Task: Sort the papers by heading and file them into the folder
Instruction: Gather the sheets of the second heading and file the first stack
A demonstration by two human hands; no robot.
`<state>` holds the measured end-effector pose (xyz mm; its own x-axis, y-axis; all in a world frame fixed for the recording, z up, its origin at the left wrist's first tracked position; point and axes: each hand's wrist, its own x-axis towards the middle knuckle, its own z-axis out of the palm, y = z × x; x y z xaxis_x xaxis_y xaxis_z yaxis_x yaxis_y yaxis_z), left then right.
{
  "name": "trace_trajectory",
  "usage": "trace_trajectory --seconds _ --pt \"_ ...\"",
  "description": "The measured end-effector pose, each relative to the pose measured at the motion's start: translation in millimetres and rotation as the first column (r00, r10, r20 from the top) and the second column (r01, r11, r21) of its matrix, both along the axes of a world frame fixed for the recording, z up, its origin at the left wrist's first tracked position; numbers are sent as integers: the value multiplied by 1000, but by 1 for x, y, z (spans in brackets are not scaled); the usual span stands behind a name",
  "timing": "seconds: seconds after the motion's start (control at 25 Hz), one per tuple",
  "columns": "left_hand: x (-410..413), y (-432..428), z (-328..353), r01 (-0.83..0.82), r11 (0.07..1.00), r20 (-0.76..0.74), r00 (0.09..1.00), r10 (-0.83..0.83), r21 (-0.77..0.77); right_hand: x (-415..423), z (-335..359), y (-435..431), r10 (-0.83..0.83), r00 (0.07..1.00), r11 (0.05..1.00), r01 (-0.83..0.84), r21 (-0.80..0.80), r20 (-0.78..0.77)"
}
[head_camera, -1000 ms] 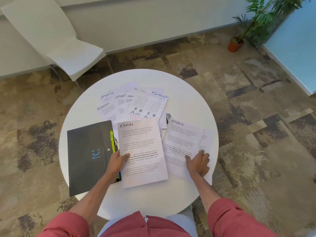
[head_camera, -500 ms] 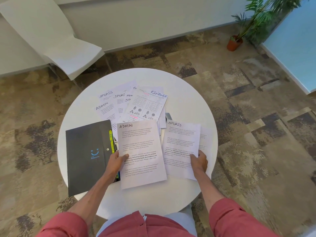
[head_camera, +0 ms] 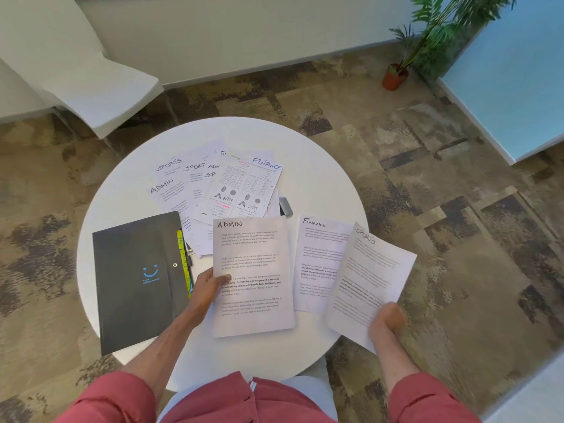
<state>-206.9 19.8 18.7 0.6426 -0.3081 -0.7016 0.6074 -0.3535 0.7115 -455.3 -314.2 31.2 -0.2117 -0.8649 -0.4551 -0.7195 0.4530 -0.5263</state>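
left hand [head_camera: 207,288]: fingers clamped on ADMIN sheet [head_camera: 253,276], left edge, flat on table [head_camera: 305,166] | right hand [head_camera: 386,322]: fingers clamped on SPORTS sheet [head_camera: 369,285], raised, tilted, overlapping FINANCE sheet [head_camera: 320,264] | folder [head_camera: 134,279]: closed, left of ADMIN sheet | pile [head_camera: 213,181]: fanned behind

- Right hand [head_camera: 387,322]: motion-blurred, fingers indistinct where it holds the SPORTS sheet [head_camera: 372,270].
- Left hand [head_camera: 207,289]: fingers hidden under the ADMIN sheet [head_camera: 253,300], only the thumb showing.
- FINANCE sheet [head_camera: 317,270]: right part covered by the SPORTS sheet.
- Fanned pile [head_camera: 210,184]: lower headings cut to "ADM", "SP", "Fi".
- Grey object [head_camera: 286,206]: mostly under the pile, unidentifiable.
- Folder tabs [head_camera: 182,257]: lettering illegible.
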Motion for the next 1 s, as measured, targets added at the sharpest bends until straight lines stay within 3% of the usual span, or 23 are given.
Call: trace_trajectory --seconds 0.12,0.4,0.8,0.92,1.0 --pt "3 7 3 -23 1000 -6 1000 23 12 9 -1 5 -16 992 1000 19 -21 121" --pt "5 25 5 -128 992 -42 991 129 14 59 -15 8 215 968 976 -219 12 126" --pt "7 45 3 -263 965 -54 963 263 7 87 -43 -3 481 873 877 -478 54 -84" --pt "13 53 3 -301 954 -55 952 301 9 105 -28 0 471 852 856 -504 -114 -229" --pt "19 57 3 -317 948 -55 947 317 8 128 -20 4 518 825 805 -560 -198 -228"
